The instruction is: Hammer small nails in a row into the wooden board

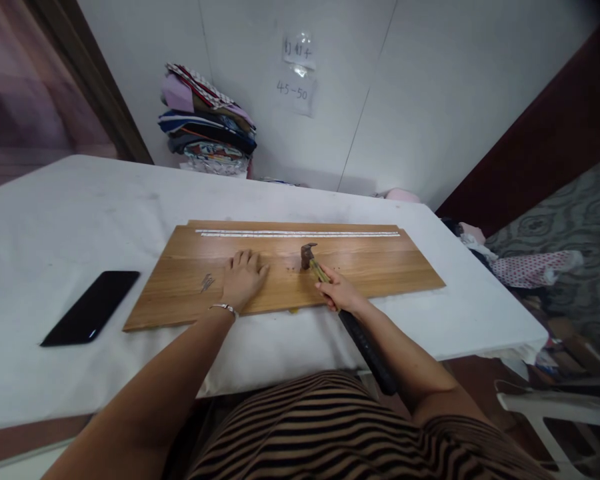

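A long wooden board lies on the white table in front of me. My left hand rests flat on its left half, fingers spread, holding nothing. In my right hand is a claw hammer, gripped on the yellowish upper shaft near the head, its black handle pointing back toward my body. The hammer head is low over the board's middle; I cannot tell whether it touches. Small dark nail-like marks show beside it. Left of my left hand sits a small pile of nails.
Two white measuring strips run along the board's far edge. A black phone lies on the table at left. Folded clothes are stacked against the wall. A white plastic chair stands at lower right.
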Demonstrator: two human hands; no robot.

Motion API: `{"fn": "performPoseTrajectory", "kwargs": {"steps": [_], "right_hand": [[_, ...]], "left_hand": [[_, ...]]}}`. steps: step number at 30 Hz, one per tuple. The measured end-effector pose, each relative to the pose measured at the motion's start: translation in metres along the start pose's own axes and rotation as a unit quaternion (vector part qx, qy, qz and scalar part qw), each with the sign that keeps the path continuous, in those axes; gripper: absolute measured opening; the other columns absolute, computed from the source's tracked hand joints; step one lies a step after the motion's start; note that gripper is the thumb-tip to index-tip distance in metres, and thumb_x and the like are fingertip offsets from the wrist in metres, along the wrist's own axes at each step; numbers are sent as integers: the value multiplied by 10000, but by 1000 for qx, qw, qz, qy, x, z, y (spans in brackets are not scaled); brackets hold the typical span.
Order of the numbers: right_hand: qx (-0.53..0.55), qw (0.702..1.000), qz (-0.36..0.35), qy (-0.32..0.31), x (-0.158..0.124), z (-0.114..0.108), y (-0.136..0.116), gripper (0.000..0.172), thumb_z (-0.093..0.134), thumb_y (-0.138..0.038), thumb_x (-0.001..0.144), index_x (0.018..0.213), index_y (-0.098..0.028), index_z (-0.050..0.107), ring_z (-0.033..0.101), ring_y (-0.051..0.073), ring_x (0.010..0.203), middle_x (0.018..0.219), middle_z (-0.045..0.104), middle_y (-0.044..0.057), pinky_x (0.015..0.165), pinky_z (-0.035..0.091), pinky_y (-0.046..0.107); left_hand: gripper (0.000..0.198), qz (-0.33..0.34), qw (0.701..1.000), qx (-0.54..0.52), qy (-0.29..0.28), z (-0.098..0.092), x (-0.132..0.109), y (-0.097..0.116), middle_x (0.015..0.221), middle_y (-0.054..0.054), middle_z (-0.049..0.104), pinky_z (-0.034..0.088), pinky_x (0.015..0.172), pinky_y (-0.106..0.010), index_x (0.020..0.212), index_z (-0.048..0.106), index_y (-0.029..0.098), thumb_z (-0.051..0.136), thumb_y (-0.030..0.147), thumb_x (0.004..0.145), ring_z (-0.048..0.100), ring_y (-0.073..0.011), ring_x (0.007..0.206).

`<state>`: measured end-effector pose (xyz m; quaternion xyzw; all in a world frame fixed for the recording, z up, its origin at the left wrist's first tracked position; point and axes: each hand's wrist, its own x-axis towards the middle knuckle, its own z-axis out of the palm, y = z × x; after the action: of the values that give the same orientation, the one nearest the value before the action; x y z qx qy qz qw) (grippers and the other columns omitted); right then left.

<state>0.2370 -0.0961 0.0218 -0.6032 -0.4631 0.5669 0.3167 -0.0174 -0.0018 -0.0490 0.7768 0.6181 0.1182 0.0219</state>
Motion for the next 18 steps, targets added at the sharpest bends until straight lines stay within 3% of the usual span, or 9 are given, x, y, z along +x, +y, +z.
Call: {"fn": "performPoseTrajectory", "kwargs": {"steps": [10,18], "right_hand": [[12,1000,0,14,-5,1,-1,919,639,-215,910,1768,-146,319,357,105,391,537,437,-126,398,302,205],[17,1000,-1,12,-5,3,0,938,653,-250,880,1758,-135,345,361,115,398,518,422,-126,414,300,214]], "left_hand": [[539,-12,1000,-7,-5,-4,-2,4,1636,-202,608,380,1280,-527,1479,661,147,438,419,1071,483,-363,1565],[529,-9,1000,-20,1,-3,-2,2,1639,-214,603,376,1282,-567,1465,669,152,447,423,1068,489,-382,1559]]}}
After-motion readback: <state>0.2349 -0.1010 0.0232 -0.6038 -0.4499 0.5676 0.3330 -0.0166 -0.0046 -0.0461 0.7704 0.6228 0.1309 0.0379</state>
